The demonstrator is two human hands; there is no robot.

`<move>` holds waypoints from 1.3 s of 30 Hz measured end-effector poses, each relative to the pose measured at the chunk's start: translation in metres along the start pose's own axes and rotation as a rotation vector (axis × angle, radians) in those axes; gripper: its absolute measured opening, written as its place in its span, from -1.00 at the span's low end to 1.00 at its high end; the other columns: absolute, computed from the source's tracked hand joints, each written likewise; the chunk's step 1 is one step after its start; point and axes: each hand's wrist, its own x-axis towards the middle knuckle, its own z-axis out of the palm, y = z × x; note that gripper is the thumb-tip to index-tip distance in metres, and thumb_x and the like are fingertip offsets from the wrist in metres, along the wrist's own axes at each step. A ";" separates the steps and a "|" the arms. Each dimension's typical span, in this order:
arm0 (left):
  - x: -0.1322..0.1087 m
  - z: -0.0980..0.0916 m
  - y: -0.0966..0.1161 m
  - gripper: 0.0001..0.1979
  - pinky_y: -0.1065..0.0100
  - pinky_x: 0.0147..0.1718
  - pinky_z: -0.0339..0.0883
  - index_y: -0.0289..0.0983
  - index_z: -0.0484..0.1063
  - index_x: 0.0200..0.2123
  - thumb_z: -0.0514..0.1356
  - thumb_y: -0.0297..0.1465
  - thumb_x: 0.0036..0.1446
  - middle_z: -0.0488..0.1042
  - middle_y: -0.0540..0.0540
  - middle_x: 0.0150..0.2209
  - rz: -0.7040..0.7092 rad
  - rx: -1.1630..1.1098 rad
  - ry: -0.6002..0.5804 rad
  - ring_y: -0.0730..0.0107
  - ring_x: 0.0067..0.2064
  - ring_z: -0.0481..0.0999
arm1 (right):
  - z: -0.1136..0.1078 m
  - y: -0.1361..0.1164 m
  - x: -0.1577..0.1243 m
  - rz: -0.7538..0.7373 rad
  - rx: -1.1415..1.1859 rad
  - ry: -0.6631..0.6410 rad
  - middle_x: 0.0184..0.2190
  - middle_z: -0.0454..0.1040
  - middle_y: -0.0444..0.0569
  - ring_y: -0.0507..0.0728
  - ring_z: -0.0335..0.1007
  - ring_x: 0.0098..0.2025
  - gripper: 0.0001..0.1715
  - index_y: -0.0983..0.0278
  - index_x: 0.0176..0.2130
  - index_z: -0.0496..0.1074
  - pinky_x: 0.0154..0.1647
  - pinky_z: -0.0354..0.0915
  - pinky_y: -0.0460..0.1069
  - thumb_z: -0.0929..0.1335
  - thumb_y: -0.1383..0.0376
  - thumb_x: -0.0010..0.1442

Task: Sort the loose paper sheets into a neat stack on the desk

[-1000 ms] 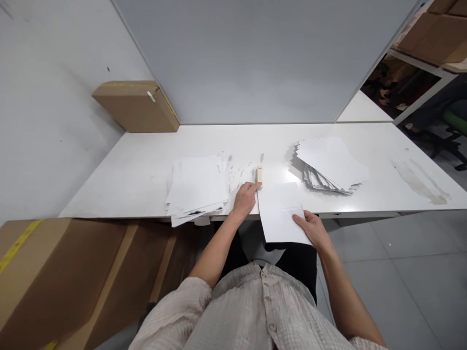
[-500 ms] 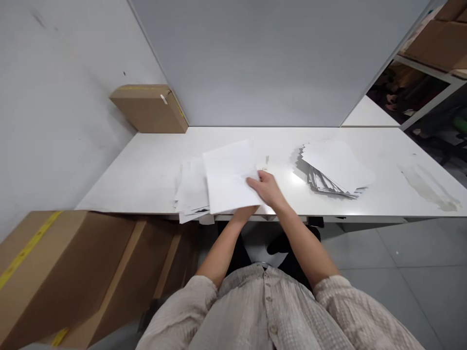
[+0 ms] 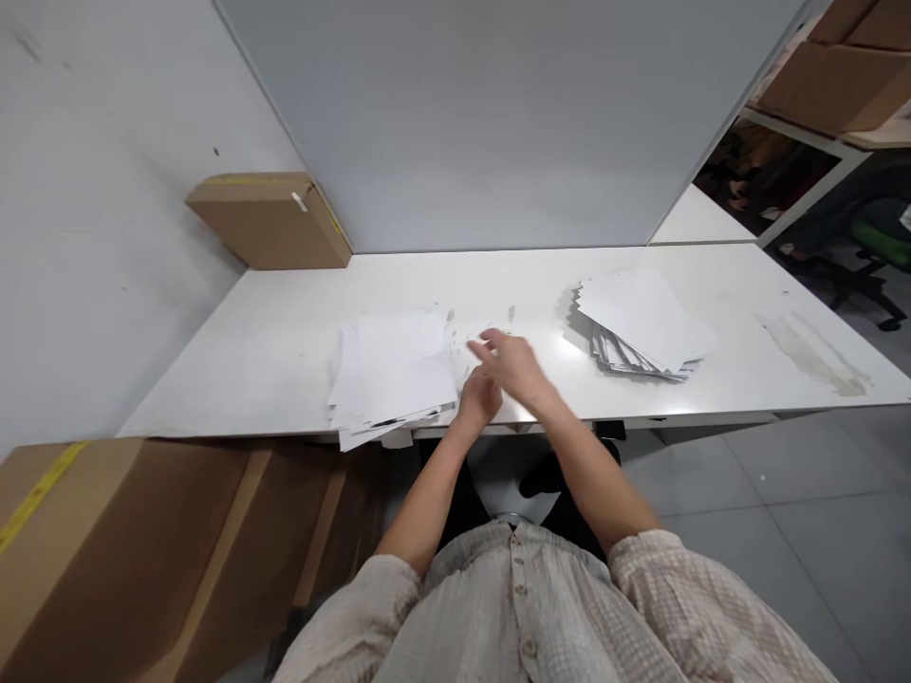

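Observation:
A loose pile of white paper sheets (image 3: 393,372) lies on the white table (image 3: 285,332) at its front edge, left of centre. My right hand (image 3: 513,364) hovers just right of that pile, fingers spread and empty, blurred by motion. My left hand (image 3: 476,398) rests by the table's front edge under the right hand, between the pile and my body; its fingers are partly hidden. A second fanned stack of sheets (image 3: 641,323) sits to the right. The small cream-coloured object seen earlier is hidden behind my right hand.
A cardboard box (image 3: 270,220) stands at the table's back left corner against a grey partition. Large cardboard boxes (image 3: 106,550) sit on the floor at left. Shelving with boxes (image 3: 826,76) and a chair are at the far right. A smudge marks the table's right end.
The single sheet in my right hand was carried left across the table and laid on the left pile. My right hand has let go and now hovers empty beside it.

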 end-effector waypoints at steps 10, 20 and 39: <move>-0.001 -0.005 0.005 -0.45 0.31 -0.14 0.32 -0.22 0.23 0.15 -0.07 -0.64 0.10 0.40 -0.13 -0.20 0.163 0.318 -0.013 0.31 -0.15 0.39 | -0.101 0.177 0.002 0.324 -0.571 0.299 0.08 0.34 0.14 0.36 0.15 0.09 -0.43 0.23 0.10 0.30 -0.12 0.19 0.17 0.30 0.10 0.13; -0.002 -0.006 0.006 -0.51 0.32 -0.15 0.34 -0.19 0.25 0.13 -0.08 -0.59 0.15 0.42 -0.12 -0.20 0.155 0.256 0.029 0.34 -0.14 0.42 | -0.098 0.176 -0.005 0.236 -0.581 0.549 -0.29 0.49 0.16 0.23 0.33 -0.20 -0.61 0.32 -0.30 0.48 -0.24 0.17 0.06 0.13 0.29 0.24; -0.012 -0.012 0.028 -0.69 0.16 -0.06 0.33 -0.31 0.55 -0.37 0.41 -0.30 -0.25 0.58 -0.12 -0.30 -0.483 -1.018 0.046 0.23 -0.18 0.52 | -0.102 0.126 -0.034 0.070 -0.221 0.402 -0.16 0.48 0.12 0.24 0.36 -0.10 -0.63 0.29 -0.12 0.42 -0.14 0.26 0.10 0.22 0.13 0.21</move>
